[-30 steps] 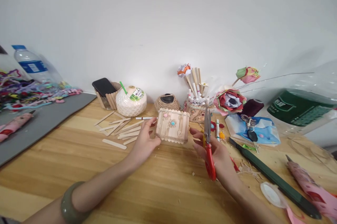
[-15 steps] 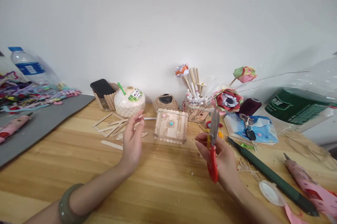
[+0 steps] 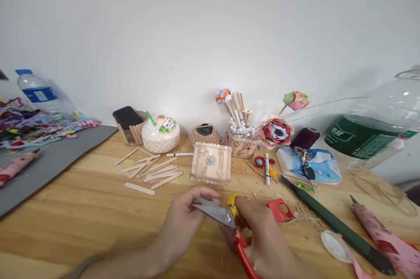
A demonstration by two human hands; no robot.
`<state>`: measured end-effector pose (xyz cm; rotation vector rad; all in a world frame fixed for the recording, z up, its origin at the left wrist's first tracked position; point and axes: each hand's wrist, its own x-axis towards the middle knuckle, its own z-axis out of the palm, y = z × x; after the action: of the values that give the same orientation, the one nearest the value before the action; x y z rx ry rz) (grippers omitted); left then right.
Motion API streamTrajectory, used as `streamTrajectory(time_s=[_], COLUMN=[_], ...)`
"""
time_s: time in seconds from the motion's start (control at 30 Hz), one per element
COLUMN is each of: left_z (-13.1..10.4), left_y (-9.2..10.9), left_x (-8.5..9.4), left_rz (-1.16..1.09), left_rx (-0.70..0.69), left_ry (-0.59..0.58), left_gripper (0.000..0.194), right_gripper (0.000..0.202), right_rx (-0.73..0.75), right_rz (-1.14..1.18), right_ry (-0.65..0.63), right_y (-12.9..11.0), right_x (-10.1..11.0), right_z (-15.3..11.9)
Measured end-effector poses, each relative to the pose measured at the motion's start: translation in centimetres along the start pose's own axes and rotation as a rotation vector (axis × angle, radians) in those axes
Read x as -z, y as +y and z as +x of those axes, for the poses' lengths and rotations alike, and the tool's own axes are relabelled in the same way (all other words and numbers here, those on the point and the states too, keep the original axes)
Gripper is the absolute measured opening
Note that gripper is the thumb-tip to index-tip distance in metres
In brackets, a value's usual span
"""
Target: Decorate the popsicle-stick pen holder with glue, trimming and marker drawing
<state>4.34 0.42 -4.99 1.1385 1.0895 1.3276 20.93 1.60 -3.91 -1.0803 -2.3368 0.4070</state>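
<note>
Red-handled scissors (image 3: 243, 255) are held in my right hand (image 3: 265, 231), their blades slightly parted and pointing left. A small yellow piece (image 3: 232, 202) shows by my right fingertips, above the scissors' pivot. My left hand (image 3: 185, 217) is closed beside the blade tips, its fingers bent together; whatever it holds is hidden behind the blades. Just beyond both hands stands a craft-stick panel (image 3: 211, 163) with small flowers on it. A red paper piece with a cut-out hole (image 3: 280, 210) lies to the right of my right hand.
Loose craft sticks (image 3: 154, 169) and a wrapped coconut (image 3: 160, 134) are at the left. Behind the panel sits a twine roll (image 3: 205, 134). A green cutter (image 3: 337, 222), a pink glue gun (image 3: 383, 235) and a large bottle (image 3: 364, 137) occupy the right side.
Both hands have come together, lower and nearer the middle. The scissors have swung from upright to pointing left. The red paper piece and a white marker now show at the right.
</note>
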Motion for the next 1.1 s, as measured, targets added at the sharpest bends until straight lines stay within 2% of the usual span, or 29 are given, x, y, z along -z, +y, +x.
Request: streamTrajectory(time_s=[0.1, 0.17, 0.37, 0.63, 1.1], left_z=[-0.4, -0.7, -0.8, -0.2, -0.5], left_y=[-0.4, -1.0, -2.9, -0.6, -0.2], left_x=[-0.3, -0.4, -0.4, -0.7, -0.7], left_rz=[0.024, 0.036, 0.039, 0.109, 0.087], left_rx=[0.047, 0.065, 0.047, 0.145, 0.090], left_ry=[-0.138, -0.170, -0.096, -0.167, -0.138], left_gripper=[0.006, 0.008, 0.012, 0.008, 0.008], right_gripper=[0.016, 0.017, 0.021, 0.013, 0.013], right_rx=[0.009, 0.016, -0.055, -0.090, -0.091], right_rz=[0.054, 0.076, 0.095, 0.151, 0.141], right_ry=[-0.051, -0.087, -0.171, -0.146, -0.159], right_y=[0.6, 0.7, 0.6, 0.7, 0.9], right_x=[-0.1, -0.1, -0.1, -0.3, -0.5], right_z=[-0.2, -0.2, -0.2, 0.1, -0.2])
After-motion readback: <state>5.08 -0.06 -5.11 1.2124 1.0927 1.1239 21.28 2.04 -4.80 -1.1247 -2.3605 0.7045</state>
